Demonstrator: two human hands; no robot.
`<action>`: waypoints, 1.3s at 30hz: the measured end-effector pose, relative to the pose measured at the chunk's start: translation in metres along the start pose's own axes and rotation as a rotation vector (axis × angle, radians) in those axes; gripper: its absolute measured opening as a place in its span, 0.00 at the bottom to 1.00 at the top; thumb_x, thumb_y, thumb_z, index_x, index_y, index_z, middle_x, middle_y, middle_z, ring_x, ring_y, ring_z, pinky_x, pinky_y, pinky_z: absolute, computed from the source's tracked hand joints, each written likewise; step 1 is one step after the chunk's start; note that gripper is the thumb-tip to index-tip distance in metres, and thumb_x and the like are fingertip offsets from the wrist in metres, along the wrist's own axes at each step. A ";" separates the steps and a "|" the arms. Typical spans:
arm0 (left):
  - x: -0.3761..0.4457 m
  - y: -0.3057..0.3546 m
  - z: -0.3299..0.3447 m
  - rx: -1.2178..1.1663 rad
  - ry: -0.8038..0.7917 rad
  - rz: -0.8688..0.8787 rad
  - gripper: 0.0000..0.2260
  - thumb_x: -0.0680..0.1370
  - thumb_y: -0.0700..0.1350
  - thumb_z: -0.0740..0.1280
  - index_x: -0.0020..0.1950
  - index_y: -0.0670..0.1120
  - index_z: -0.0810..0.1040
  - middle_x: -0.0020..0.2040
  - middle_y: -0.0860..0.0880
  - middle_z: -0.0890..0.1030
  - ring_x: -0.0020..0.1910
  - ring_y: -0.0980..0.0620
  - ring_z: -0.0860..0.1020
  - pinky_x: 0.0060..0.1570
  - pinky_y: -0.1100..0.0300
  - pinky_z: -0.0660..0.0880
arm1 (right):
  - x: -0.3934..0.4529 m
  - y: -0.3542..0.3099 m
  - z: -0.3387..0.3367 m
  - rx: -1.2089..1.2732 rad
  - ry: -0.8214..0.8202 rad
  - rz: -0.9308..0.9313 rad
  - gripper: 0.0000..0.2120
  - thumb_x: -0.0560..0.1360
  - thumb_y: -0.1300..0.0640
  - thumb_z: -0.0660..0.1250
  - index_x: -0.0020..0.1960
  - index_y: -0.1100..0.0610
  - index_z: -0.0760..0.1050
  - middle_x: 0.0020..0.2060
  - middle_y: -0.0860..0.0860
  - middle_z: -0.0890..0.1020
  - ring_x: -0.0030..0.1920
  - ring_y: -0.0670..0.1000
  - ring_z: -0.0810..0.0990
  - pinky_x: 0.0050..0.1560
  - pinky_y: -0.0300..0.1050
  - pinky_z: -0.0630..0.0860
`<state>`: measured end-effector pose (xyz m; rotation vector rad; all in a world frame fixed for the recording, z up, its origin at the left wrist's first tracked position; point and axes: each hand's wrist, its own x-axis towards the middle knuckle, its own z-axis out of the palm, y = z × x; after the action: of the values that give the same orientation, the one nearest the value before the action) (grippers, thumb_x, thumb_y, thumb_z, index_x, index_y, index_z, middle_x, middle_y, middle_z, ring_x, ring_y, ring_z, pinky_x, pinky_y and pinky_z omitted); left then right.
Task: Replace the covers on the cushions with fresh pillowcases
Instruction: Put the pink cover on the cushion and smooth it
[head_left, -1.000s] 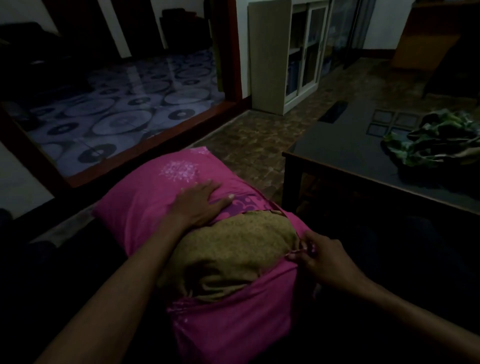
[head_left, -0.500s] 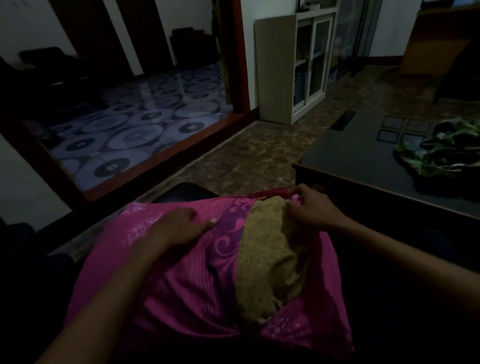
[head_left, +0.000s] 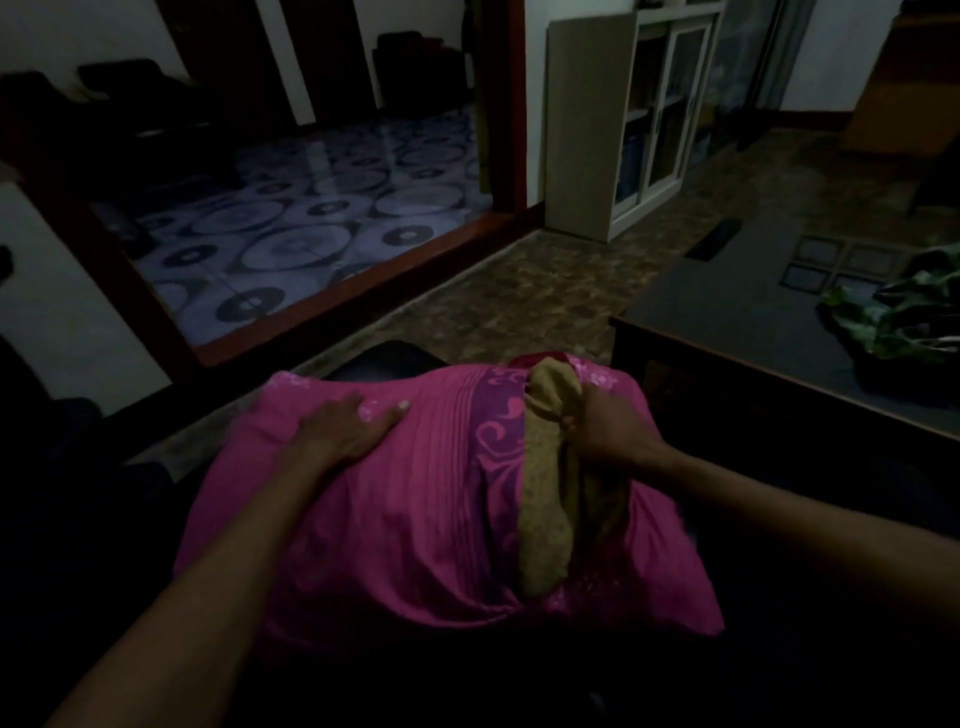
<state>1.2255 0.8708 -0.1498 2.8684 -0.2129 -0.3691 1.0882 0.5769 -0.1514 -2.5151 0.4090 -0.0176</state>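
Note:
A cushion in a pink pillowcase (head_left: 395, 530) with a purple swirl band lies across my lap. A strip of the mustard-brown cushion (head_left: 545, 509) shows through the open slit of the case. My left hand (head_left: 348, 426) rests flat on the pink fabric, fingers straight. My right hand (head_left: 608, 431) sits at the right side of the slit, fingers curled into the cushion and the pink edge there; its fingertips are hidden in the fold.
A dark low table (head_left: 737, 317) stands close on the right with a crumpled green patterned cloth (head_left: 898, 317) on it. A glass-door cabinet (head_left: 639, 124) stands ahead. A step leads to a room with a circle-patterned floor (head_left: 311, 223).
The cushion has turned so the slit runs front to back. The pink edge has closed over more of the brown cushion. My right hand went from the near edge to the far end, then partway back.

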 end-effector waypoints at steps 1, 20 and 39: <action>-0.008 0.003 -0.002 0.011 -0.014 0.008 0.55 0.65 0.84 0.43 0.80 0.48 0.60 0.79 0.42 0.62 0.76 0.41 0.64 0.76 0.48 0.59 | 0.005 -0.005 -0.006 -0.021 0.014 -0.032 0.10 0.80 0.57 0.67 0.55 0.62 0.80 0.45 0.53 0.81 0.49 0.53 0.82 0.43 0.39 0.69; -0.036 -0.028 0.013 -0.299 -0.440 -0.069 0.49 0.57 0.83 0.66 0.68 0.51 0.78 0.63 0.49 0.81 0.55 0.50 0.83 0.63 0.51 0.76 | -0.022 -0.053 0.032 -0.062 -0.085 0.021 0.51 0.72 0.31 0.68 0.82 0.55 0.48 0.80 0.64 0.46 0.80 0.63 0.51 0.77 0.56 0.53; -0.089 0.014 0.038 -0.806 -0.446 -0.256 0.35 0.78 0.71 0.54 0.73 0.46 0.70 0.66 0.43 0.78 0.61 0.42 0.79 0.52 0.48 0.79 | 0.085 -0.150 0.067 -0.197 -0.181 -0.702 0.24 0.72 0.59 0.64 0.68 0.60 0.78 0.72 0.60 0.74 0.71 0.65 0.72 0.73 0.63 0.66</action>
<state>1.1284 0.8647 -0.1615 1.9892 0.1954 -0.9024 1.2192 0.7057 -0.1307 -2.6925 -0.5775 -0.0236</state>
